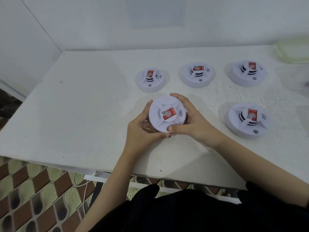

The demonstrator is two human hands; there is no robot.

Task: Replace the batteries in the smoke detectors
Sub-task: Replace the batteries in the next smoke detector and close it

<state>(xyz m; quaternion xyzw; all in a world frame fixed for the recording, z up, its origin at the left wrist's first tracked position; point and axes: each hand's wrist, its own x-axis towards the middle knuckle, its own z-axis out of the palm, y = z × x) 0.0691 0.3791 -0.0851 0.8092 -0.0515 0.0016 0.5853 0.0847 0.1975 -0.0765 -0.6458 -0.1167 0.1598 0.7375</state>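
A round white smoke detector with a red label on its centre is held just above the white table, tilted toward me. My left hand grips its left and lower rim. My right hand wraps its right side, thumb on the lower edge. Several more detectors of the same kind lie face up on the table: three in a far row, and one at the right. No batteries are visible.
A pale stack of flat material lies at the table's far right corner. White walls close the back and left. The table's front edge runs just in front of my body, with patterned floor tiles and a white cable below.
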